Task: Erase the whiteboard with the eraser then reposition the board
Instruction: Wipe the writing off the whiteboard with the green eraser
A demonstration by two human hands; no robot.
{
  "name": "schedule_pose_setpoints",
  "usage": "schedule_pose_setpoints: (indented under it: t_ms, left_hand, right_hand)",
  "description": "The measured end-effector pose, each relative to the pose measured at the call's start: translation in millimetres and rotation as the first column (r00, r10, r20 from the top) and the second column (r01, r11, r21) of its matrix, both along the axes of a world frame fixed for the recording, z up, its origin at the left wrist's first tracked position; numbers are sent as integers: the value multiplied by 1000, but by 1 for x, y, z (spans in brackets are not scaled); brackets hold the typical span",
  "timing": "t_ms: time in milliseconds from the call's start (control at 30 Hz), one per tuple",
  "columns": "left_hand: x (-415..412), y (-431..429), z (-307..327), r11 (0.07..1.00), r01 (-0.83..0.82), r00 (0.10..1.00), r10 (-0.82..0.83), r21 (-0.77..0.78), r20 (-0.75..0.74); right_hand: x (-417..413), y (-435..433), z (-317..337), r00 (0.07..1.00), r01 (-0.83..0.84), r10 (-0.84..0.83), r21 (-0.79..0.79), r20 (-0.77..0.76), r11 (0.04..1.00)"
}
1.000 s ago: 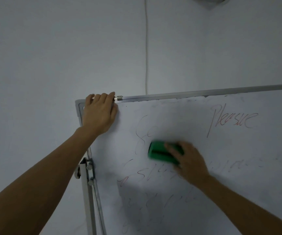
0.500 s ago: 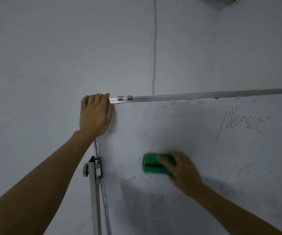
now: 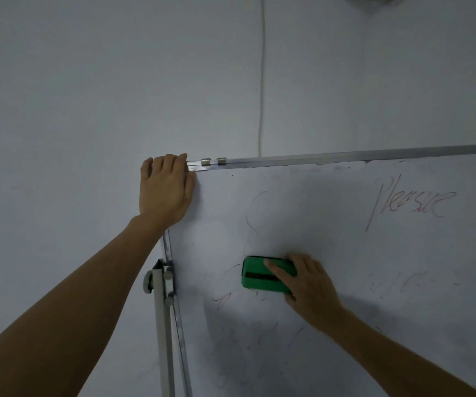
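The whiteboard fills the right half of the view, with a metal frame along its top and left edge. My left hand grips its top left corner, fingers hooked over the frame. My right hand presses a green eraser flat against the board's left middle area. Faint smeared strokes lie around and below the eraser. A red scrawled word stands at the upper right of the board.
A grey metal stand post with knobs holds the board's left edge. Behind is a plain white wall with a thin cable running down to the board's top. Two small metal clips sit on the top frame.
My right hand has slid the eraser down and to the left across the board, and the strokes it passed over have faded. My left hand has stayed on the corner.
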State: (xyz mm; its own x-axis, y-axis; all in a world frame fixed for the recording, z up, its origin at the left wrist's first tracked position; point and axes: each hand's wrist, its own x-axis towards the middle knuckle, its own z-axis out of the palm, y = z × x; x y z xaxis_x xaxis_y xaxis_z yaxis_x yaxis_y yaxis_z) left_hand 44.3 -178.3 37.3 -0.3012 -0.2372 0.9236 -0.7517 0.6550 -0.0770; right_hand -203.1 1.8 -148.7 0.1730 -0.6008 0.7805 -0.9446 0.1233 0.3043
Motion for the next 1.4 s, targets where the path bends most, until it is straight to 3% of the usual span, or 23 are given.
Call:
schedule_pose_setpoints:
  t_ms: [67,167,233,300,367,433,500,567,700,767,900,967,1033,1100,1167,1233,1333,1400]
  left_hand:
    - [2,0,0,1000,6,1000,-6,-10,1]
    - [0,2,0,1000,15,1000,-15,-3,6]
    - [-3,3,0,1000,11,1000,-11,-5,6]
    - [-3,4,0,1000,14,1000,-14,3,5]
    - [-2,5,1,1000,18,1000,-18,11,7]
    - [2,5,1,1000,16,1000,-16,14,19]
    - [2,6,2,1000,18,999,-19,24,26]
    - [2,7,2,999,24,999,-25,32,28]
    - [-1,9,2,999,31,999,-32,38,33]
    - [-1,9,2,999,24,999,-25,47,35]
    - [3,7,2,997,19,999,-22,68,39]
    - [6,8,2,998,20,999,-23,64,42]
    - [5,9,3,998,20,999,-23,64,41]
    - [1,11,3,998,19,999,-22,66,37]
    - [-2,11,3,997,26,999,-29,68,35]
    - [-1,9,2,998,27,999,-29,57,27]
    - [0,5,1,999,16,1000,-16,43,2]
    - [-6,9,3,998,-6,1000,7,58,-22]
  right_hand:
    - [-9,-1,35,999,35,-30,-117,44,992]
    - [-20,-2,99,919,165,-10,-361,394,918]
    - [-12,-8,108,871,221,13,-416,491,882]
    - [6,-15,78,936,160,-28,-356,350,921]
    - [24,-18,28,994,46,-26,-186,111,982]
    - [26,-15,1,999,-20,19,-27,-40,999]
    - [16,-16,16,994,-35,31,-35,-101,999]
    - [7,-15,53,1000,3,-4,-172,-9,985]
    - [-1,-14,104,919,177,-16,-376,394,909]
    - [9,-18,86,937,169,-45,-338,347,926]
    - [17,-14,25,1000,21,-21,-24,8,999]
    - [6,-8,36,997,15,-16,-14,-75,1000]
    - [-2,-5,69,998,51,-44,-171,47,984]
    - [-8,-4,107,949,149,-41,-329,313,932]
    - [-4,-8,118,892,211,-21,-374,452,903]
    - [8,-13,92,936,151,-31,-323,350,934]
    - [12,-7,20,991,28,-17,-85,130,996]
    - [-13,13,-1,990,39,-38,-5,139,999]
